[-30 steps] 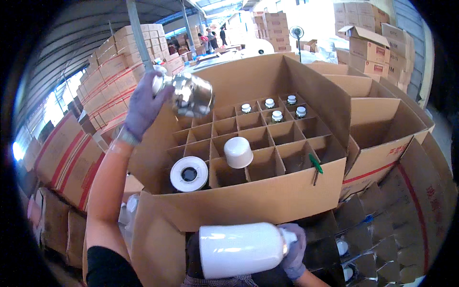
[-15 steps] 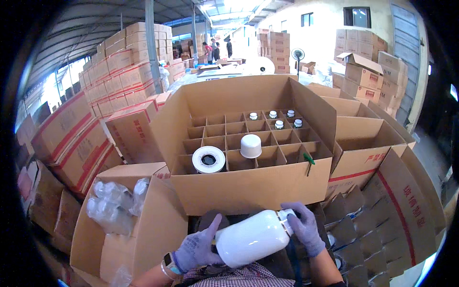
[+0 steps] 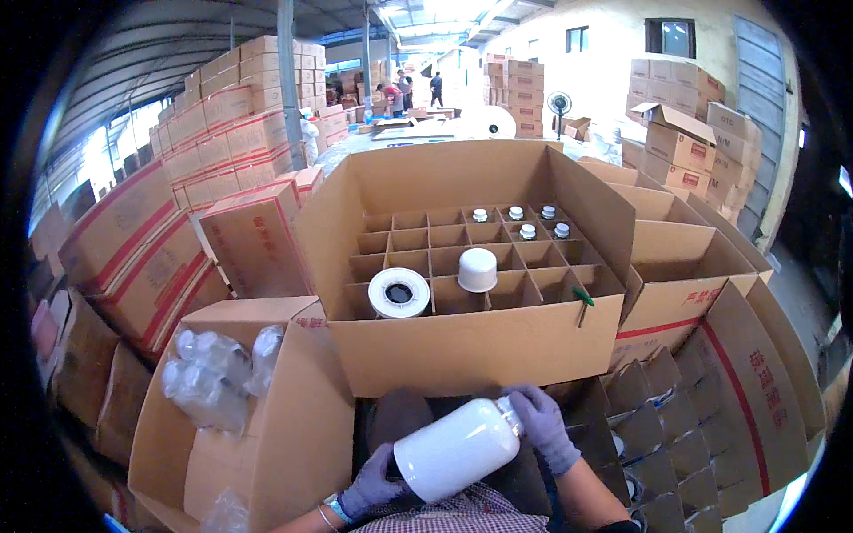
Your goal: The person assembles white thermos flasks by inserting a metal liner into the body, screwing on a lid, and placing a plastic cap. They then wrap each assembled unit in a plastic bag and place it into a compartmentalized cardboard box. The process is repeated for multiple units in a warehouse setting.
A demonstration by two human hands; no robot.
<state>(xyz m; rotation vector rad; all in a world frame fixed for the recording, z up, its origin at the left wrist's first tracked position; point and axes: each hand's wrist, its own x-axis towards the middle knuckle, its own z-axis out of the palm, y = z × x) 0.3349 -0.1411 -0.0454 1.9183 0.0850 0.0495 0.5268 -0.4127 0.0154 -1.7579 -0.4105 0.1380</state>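
**Gloved hands hold white bottle below the divided carton**

Both hands wear purple gloves and grip one white bottle (image 3: 456, 449), which lies tilted across the lower middle of the head view, just above the person's lap. Left hand (image 3: 371, 484) cups the bottle's wide base from below, fingers curled against it. Right hand (image 3: 539, 426) closes over the neck end at the upper right, hiding the bottle's mouth, so whether a cap is on cannot be told. The two hands sit apart, one at each end of the bottle.

Just beyond the bottle stands a large open cardboard carton (image 3: 471, 351) fitted with a grid of cardboard dividers. A roll of white tape (image 3: 399, 292) rests on the dividers at the front left, and a white cap-shaped piece (image 3: 477, 269) stands on them near the middle. Several small capped bottles (image 3: 524, 222) fill cells at the far right corner. A green marker (image 3: 583, 298) lies on the carton's front right edge.

To the left, another open box holds a bundle of clear plastic bags (image 3: 213, 373). To the right, stacked divider inserts (image 3: 675, 417) lean beside flattened cartons. Piles of sealed boxes (image 3: 222, 133) rise behind on the left.
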